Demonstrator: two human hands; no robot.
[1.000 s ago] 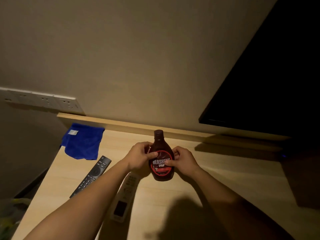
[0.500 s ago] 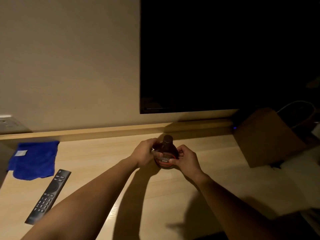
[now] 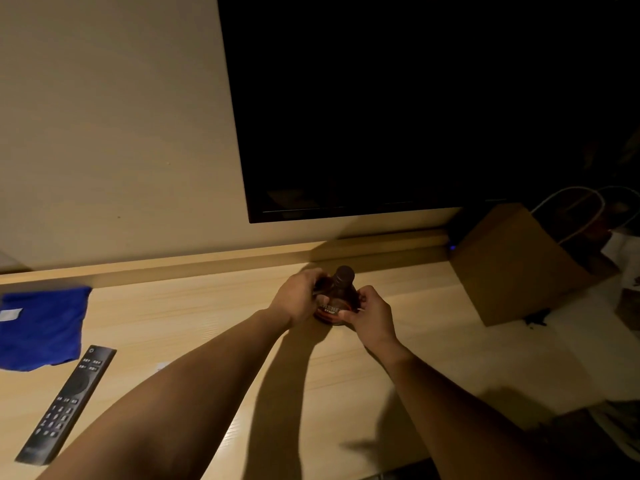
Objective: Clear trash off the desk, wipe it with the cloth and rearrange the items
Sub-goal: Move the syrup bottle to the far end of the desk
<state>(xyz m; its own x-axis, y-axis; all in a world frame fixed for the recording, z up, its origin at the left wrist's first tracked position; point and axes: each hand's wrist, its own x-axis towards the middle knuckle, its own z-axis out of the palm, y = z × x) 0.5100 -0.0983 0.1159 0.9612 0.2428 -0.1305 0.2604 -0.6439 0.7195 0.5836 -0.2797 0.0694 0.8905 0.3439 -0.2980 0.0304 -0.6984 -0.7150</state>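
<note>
Both hands (image 3: 372,315) clasp dark glossy syrup bottle (image 3: 341,289), upright on woodgrain desk (image 3: 207,313).

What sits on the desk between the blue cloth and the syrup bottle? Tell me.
Nothing: in the head view, bare desk runs from the blue cloth to the syrup bottle. The black remote lies nearer, below that line.

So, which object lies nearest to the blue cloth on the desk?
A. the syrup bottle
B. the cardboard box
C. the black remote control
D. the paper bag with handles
C: the black remote control lies just below and beside the blue cloth at the left end of the desk, while the syrup bottle, held by the left hand and right hand, and the cardboard box are far to the right.
</note>
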